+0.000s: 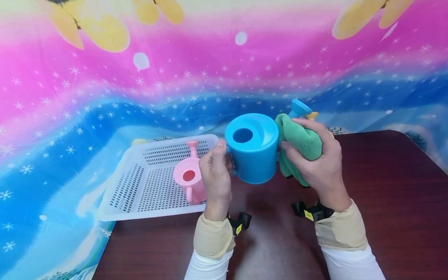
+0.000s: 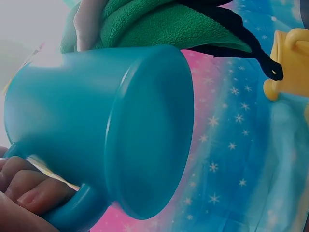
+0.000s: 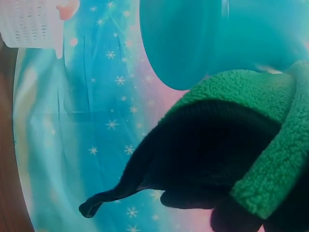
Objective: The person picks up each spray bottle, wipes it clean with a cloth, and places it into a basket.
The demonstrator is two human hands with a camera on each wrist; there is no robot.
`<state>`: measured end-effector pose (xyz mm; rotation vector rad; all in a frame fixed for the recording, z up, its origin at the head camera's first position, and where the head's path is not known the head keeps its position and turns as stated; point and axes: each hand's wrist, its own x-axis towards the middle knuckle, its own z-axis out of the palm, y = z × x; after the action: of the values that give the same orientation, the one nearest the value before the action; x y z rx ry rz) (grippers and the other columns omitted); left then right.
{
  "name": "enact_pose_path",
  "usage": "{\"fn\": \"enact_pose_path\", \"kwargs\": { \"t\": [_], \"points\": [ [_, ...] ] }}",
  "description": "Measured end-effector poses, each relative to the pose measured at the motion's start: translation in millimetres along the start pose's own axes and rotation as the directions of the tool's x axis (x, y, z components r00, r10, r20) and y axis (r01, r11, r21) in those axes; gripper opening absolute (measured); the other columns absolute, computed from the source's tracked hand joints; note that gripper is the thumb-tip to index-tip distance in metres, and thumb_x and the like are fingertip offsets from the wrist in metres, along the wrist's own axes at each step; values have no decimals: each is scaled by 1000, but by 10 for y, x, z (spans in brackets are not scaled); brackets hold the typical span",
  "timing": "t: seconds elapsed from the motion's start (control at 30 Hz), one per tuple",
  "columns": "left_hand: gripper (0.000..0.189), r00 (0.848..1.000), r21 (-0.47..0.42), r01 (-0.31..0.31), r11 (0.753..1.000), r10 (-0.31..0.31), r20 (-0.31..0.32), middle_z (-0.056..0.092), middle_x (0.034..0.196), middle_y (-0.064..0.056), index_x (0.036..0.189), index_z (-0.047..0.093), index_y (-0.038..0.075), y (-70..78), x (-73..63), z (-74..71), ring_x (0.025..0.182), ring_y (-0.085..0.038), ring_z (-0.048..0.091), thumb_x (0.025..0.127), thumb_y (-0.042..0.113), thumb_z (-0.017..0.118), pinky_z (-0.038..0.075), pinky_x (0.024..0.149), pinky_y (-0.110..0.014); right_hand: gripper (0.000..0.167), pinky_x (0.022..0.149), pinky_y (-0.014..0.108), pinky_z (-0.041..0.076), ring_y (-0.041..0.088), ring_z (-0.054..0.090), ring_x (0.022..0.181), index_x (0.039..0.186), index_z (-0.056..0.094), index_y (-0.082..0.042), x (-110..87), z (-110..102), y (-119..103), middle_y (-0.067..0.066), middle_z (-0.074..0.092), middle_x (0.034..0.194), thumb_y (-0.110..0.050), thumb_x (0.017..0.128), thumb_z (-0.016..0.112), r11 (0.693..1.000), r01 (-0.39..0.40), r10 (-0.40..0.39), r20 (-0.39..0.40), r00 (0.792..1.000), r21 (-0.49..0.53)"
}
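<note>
A blue watering can (image 1: 254,165) is held up over the table, its round top hole facing the head camera. My left hand (image 1: 217,177) grips its handle; in the left wrist view the fingers (image 2: 36,193) curl through that handle. With my right hand (image 1: 325,163) I hold a folded green cloth (image 1: 304,142) against the can's spout side. The blue sprinkler head (image 1: 300,108) shows above the cloth, while most of the spout is hidden. In the right wrist view the cloth has a black side (image 3: 207,150) and a dangling loop (image 3: 94,205).
A white perforated basket (image 1: 150,215) stands on the left of the dark wooden table (image 1: 392,202), with a pink watering can (image 1: 181,171) inside. A yellow watering can (image 2: 294,67) appears in the left wrist view. Behind hangs a patterned backdrop (image 1: 196,58).
</note>
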<state>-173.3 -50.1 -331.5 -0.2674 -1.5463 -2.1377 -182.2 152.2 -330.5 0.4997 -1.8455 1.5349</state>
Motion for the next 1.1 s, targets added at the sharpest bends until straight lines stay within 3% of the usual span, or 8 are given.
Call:
{"fn": "enact_pose_path", "kwargs": {
  "t": [0.3, 0.53, 0.83, 1.1],
  "points": [
    [51, 1000, 13, 0, 1000, 0, 27, 35, 53, 7, 62, 34, -3, -2, -9, 24, 47, -10, 31, 103, 23, 45, 23, 46, -23, 47, 91, 29, 48, 11, 63, 103, 124, 68, 8, -6, -36, -2, -17, 71, 116, 12, 78, 73, 998, 55, -55, 20, 998, 30],
    [52, 1000, -10, -18, 1000, 18, 12, 34, 52, 7, 61, 32, -4, -16, -17, 45, 47, -10, 30, 103, 24, 45, 22, 46, -22, 47, 93, 31, 47, 11, 61, 104, 123, 67, 12, -6, -50, 43, -20, 69, 116, 15, 76, 71, 998, 31, -34, 64, 997, 48],
    [51, 999, -23, -31, 999, 31, -12, 34, 53, 8, 62, 32, -4, -30, -19, 40, 47, -10, 30, 103, 24, 46, 22, 46, -22, 53, 95, 32, 45, 15, 62, 109, 125, 74, -10, -12, -43, 59, -8, 71, 120, 15, 78, 71, 997, 5, -12, 95, 995, 76],
    [52, 997, -53, -18, 998, 14, -73, 34, 52, 10, 59, 32, -1, -41, -13, 44, 46, -9, 29, 103, 23, 47, 21, 46, -22, 52, 89, 30, 48, 18, 61, 104, 128, 73, -10, -4, -63, 60, -2, 71, 121, 14, 82, 71, 996, -61, 48, 172, 984, 68]
  ]
}}
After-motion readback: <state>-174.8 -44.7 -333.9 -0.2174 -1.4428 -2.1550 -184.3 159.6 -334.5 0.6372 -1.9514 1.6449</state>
